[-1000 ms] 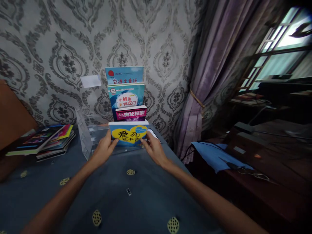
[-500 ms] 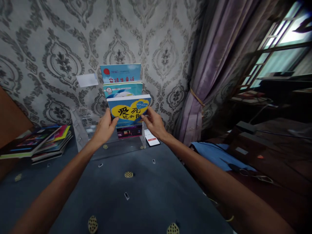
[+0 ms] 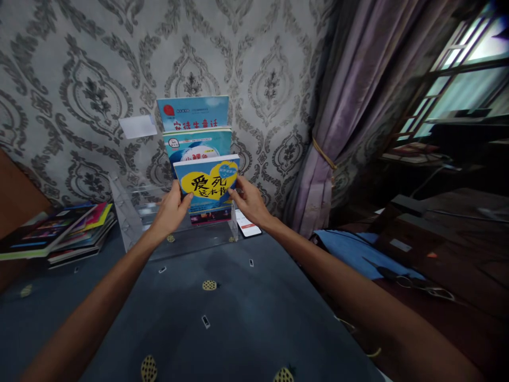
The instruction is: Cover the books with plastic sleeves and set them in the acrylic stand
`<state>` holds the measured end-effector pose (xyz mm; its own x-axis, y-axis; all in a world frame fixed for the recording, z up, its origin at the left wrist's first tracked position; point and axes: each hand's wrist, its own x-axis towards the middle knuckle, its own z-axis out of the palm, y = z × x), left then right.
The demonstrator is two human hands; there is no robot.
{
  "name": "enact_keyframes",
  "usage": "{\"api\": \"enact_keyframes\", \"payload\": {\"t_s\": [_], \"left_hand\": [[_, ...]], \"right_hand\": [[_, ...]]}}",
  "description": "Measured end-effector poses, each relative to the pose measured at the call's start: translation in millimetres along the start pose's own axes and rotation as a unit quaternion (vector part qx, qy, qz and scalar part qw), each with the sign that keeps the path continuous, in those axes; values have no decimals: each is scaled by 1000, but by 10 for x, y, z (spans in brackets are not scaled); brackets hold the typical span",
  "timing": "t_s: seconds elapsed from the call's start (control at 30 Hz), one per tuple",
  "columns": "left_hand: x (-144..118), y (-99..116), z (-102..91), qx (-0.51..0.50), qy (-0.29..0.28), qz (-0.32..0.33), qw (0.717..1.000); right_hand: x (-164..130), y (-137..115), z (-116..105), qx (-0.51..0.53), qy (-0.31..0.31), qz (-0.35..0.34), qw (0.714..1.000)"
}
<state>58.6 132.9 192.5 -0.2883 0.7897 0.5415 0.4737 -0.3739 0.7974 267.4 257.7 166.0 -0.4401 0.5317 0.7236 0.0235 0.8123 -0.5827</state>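
Between my two hands is a blue book [image 3: 207, 183] with a yellow heart and black lettering on its cover. My left hand [image 3: 172, 208] grips its left edge, thumb on the front; my right hand [image 3: 249, 201] pinches the right edge the same way. Behind it, a teal book [image 3: 199, 139] and a taller light-blue book [image 3: 194, 111] stand upright in a clear acrylic rack [image 3: 127, 212]. Below the held book, part of a dark, colourful book [image 3: 210, 217] shows in the rack's front. The fingers behind the cover are hidden.
A stack of books and magazines [image 3: 79, 233] lies at the left. A phone [image 3: 248, 223] with a lit screen lies right of the rack. The patterned wall [image 3: 270, 79] is close behind, with a tied purple curtain [image 3: 318, 175] at right. Scissors [image 3: 397, 278] lie on blue cloth.
The held book has come slightly lower and leftward, still in both hands. More of the teal book's cover shows above it. The view has shifted a little.
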Motion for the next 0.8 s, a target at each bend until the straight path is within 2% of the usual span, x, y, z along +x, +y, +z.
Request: {"api": "enact_keyframes", "payload": {"t_s": [0.23, 0.3, 0.4, 0.47, 0.63, 0.8], "left_hand": [[91, -56, -26, 59, 14, 38, 997], [106, -44, -44, 127, 3, 48, 991], [101, 3, -58, 292, -22, 47, 955], [83, 43, -52, 364, -28, 40, 930], [50, 132, -20, 438, -26, 20, 898], [70, 186, -10, 460, -20, 9, 888]], "right_hand": [[91, 48, 49, -63, 11, -14, 998], [95, 63, 52, -73, 11, -18, 997], [80, 88, 51, -85, 17, -32, 996], [71, 102, 53, -95, 22, -34, 995], [69, 140, 75, -106, 9, -4, 994], [8, 233, 137, -118, -19, 29, 992]]}}
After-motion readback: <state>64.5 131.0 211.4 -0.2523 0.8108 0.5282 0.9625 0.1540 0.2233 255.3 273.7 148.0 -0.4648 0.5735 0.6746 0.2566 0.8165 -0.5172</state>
